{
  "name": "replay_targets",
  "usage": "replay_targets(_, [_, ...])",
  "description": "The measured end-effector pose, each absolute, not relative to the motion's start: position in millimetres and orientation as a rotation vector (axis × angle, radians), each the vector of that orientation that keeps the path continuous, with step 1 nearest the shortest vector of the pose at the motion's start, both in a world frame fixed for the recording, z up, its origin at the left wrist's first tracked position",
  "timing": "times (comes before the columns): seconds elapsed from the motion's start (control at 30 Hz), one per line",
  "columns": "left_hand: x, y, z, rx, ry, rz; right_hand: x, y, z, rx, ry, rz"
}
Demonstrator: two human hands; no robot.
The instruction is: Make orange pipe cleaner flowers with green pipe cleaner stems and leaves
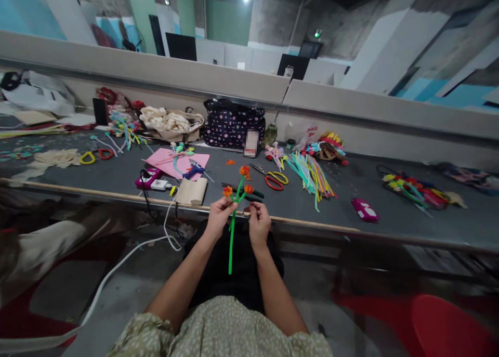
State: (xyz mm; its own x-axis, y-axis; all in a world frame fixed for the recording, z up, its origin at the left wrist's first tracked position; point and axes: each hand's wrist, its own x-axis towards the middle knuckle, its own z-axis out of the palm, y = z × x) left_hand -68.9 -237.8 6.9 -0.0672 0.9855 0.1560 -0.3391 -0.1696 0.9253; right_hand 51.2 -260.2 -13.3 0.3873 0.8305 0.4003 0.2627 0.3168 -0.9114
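Note:
My left hand (219, 216) pinches the green stem of a pipe-cleaner flower (231, 248) just below where it branches. Three orange fuzzy blooms top the branches, and the long stem hangs down past the table edge over my lap. Close to its right, my right hand (259, 223) is closed, thumb and fingers pressed together at the height of the branching. What it holds, if anything, is too small to make out. Behind the hands lie dark green strips (255, 194) and scissors with red and yellow handles (276, 180).
Pink paper (198, 162) with a blue glue gun (194, 169) lies left, beside a beige roll (191, 192). Colored pipe cleaners (310, 175) spread at right, near a magenta box (365, 210). A dark patterned bag (230, 126) stands behind. A white cable (128, 258) hangs at left.

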Motion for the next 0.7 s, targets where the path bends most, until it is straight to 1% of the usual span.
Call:
replay_targets(0.1, [-69,-239,5,1.032,0.89,1.478,57,-259,-5,-1.24,-1.05,0.627])
replay_targets(0.17, [-69,-240,5,1.01,0.88,1.469,58,-261,-3,-1.229,-1.057,0.64])
replay_targets(0.33, [-70,-238,5,0.863,0.857,1.412,55,-268,-2,-1.216,-1.26,0.453])
replay_targets(0.47, [-70,-235,5,0.771,0.813,1.452,51,-276,-4,-1.266,-1.424,0.44])
replay_targets(0.7, [-71,-233,10,0.691,0.844,1.492,41,-282,-7,-1.162,-1.595,0.355])
